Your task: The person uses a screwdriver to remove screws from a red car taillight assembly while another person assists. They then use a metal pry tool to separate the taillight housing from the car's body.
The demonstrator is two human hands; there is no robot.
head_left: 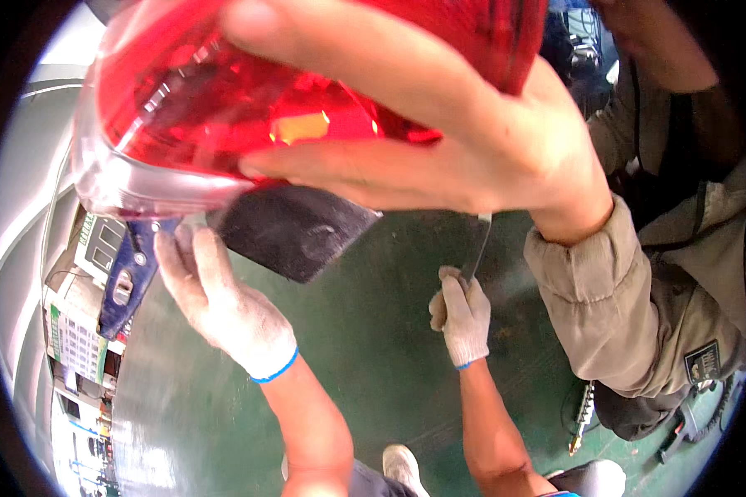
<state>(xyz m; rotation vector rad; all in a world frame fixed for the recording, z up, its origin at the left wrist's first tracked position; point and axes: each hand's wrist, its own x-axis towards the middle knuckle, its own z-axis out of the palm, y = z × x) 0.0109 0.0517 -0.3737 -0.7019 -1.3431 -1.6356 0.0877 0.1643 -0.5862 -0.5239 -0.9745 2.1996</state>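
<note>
My left hand [232, 306], in a white knit glove with a blue cuff, reaches up to the lower edge of a large red tail light [199, 99]. Its fingers are stretched out; whether the tips press on the light is hard to see. My right hand [462, 319], gloved alike, is closed around a thin flat metal strip [480, 243] that points upward. A co-worker's bare hand [506, 149] lies spread across the red lens, close to the camera. Below the light shows a black flat piece [298, 232], and beside my left fingers a blue bracket [130, 277].
On the right, the co-worker's grey-brown sleeve [593, 306] comes close to my right hand. Below is a green floor [373, 364], with a cable and tool [680, 435] at lower right. Boards with printed sheets [79, 340] stand at the left.
</note>
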